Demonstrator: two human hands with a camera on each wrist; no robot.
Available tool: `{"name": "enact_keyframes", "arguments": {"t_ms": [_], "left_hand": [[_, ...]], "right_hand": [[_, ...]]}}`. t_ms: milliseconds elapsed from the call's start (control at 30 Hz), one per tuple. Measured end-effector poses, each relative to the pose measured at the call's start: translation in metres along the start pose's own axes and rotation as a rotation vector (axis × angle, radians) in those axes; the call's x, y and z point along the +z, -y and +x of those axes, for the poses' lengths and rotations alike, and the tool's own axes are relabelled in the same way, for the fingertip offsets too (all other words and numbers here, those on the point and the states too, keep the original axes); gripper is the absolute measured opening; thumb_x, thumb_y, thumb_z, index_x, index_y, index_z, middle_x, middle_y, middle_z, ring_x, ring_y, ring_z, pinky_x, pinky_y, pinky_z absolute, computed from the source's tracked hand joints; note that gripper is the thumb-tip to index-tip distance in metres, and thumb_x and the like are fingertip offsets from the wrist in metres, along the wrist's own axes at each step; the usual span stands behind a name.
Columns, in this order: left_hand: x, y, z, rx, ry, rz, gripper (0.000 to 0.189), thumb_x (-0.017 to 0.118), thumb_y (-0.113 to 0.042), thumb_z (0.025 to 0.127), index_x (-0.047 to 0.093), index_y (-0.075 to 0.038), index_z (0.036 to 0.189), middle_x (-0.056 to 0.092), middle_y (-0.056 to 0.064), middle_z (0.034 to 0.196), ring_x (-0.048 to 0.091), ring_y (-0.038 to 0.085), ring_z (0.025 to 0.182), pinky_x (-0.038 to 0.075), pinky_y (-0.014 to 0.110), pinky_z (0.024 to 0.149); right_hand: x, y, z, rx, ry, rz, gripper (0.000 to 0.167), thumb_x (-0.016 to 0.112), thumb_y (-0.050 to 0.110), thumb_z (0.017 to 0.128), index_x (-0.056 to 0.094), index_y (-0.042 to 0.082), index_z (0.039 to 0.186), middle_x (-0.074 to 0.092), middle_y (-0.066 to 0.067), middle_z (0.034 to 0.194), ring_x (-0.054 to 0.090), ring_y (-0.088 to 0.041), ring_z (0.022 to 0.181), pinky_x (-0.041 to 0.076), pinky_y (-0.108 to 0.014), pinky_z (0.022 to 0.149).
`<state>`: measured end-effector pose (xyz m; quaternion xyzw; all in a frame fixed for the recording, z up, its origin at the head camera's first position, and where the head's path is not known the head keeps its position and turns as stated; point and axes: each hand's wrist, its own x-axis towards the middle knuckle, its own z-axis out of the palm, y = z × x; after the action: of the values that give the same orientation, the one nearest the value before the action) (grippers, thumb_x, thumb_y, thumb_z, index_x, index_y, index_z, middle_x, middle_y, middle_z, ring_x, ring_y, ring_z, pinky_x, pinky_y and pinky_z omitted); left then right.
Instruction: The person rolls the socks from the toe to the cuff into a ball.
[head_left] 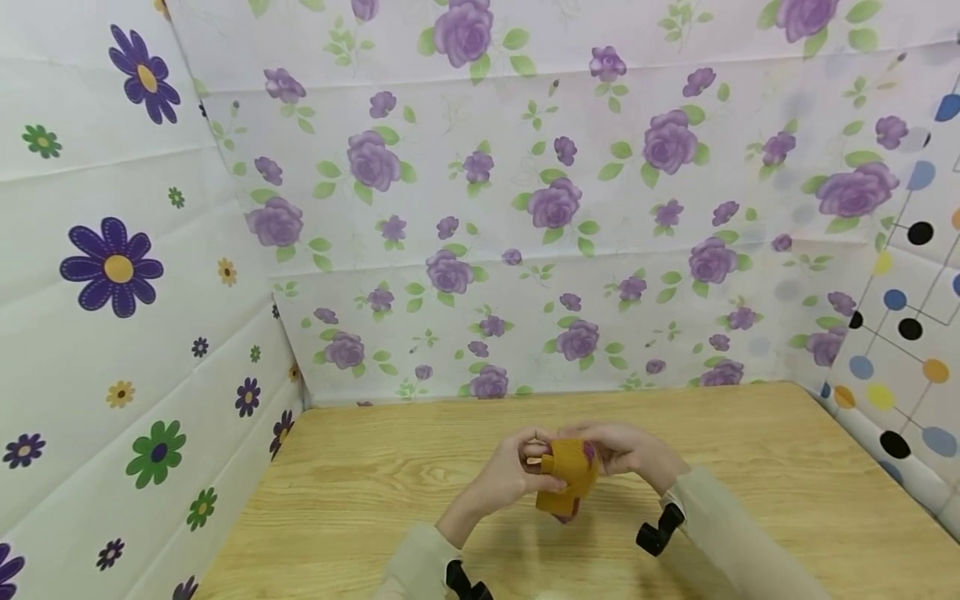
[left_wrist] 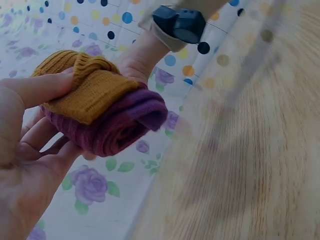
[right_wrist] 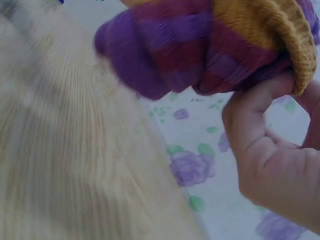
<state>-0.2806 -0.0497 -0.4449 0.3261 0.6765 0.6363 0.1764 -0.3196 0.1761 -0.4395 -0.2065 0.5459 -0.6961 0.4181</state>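
Note:
A rolled bundle of knitted socks (head_left: pixel 572 468), mustard on one side with purple and maroon stripes on the other, is held above the table between both hands. My left hand (head_left: pixel 504 473) grips it from the left, with the thumb on the mustard knit and the fingers beneath, as the left wrist view shows. The purple part (left_wrist: pixel 131 122) lies coiled under a mustard flap (left_wrist: pixel 97 95). From the right, my right hand (head_left: pixel 624 450) holds the bundle's edge. In the right wrist view, its bent thumb (right_wrist: pixel 250 112) tucks under the mustard cuff (right_wrist: pixel 297 45).
A light wooden table (head_left: pixel 360 483) spreads below the hands. Behind it hangs a white sheet with purple roses (head_left: pixel 450 333); a daisy-patterned sheet (head_left: pixel 82 375) is at the left and a dotted one (head_left: pixel 907 375) at the right. Each wrist wears a black camera (head_left: pixel 660 530).

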Motion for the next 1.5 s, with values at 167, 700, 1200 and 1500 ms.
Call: {"name": "enact_keyframes", "arguments": {"t_ms": [167,700,1200,1500], "left_hand": [[-0.006,0.003,0.003,-0.005,-0.089,-0.256,0.054,0.073,-0.009,0.085,0.05,0.005,0.132,0.071,0.008,0.113,0.067,0.014,0.1,0.055,0.031,0.087],[-0.005,-0.005,0.008,-0.085,-0.364,-0.723,0.012,0.051,-0.001,0.094,0.06,-0.002,0.102,0.062,0.004,0.098,0.061,0.011,0.087,0.053,0.021,0.076],[-0.005,-0.014,0.031,-0.016,-0.665,-1.045,0.008,0.055,-0.006,0.095,0.058,-0.005,0.103,0.059,0.006,0.096,0.06,0.009,0.079,0.053,0.018,0.074],[-0.007,-0.007,0.026,-0.037,-0.537,-0.795,0.015,0.055,-0.004,0.093,0.062,0.0,0.105,0.071,0.004,0.09,0.065,0.013,0.085,0.054,0.028,0.083]], "right_hand": [[0.004,0.002,-0.004,-0.33,-0.243,-0.219,0.011,0.05,0.019,0.102,0.058,0.011,0.104,0.061,0.005,0.098,0.063,-0.007,0.087,0.054,-0.024,0.078],[0.027,0.008,-0.001,-0.795,-0.544,-1.105,0.016,0.053,-0.007,0.093,0.058,0.009,0.093,0.061,-0.006,0.097,0.056,-0.008,0.08,0.05,-0.027,0.071],[0.048,-0.009,0.011,-0.759,-0.697,-0.93,0.017,0.067,0.01,0.09,0.053,0.008,0.099,0.055,0.0,0.074,0.041,-0.005,0.059,0.038,-0.025,0.052],[0.048,-0.006,0.017,-0.771,-1.021,-0.994,0.017,0.061,-0.009,0.088,0.053,0.006,0.087,0.054,-0.003,0.072,0.043,-0.006,0.061,0.036,-0.022,0.05]]}}
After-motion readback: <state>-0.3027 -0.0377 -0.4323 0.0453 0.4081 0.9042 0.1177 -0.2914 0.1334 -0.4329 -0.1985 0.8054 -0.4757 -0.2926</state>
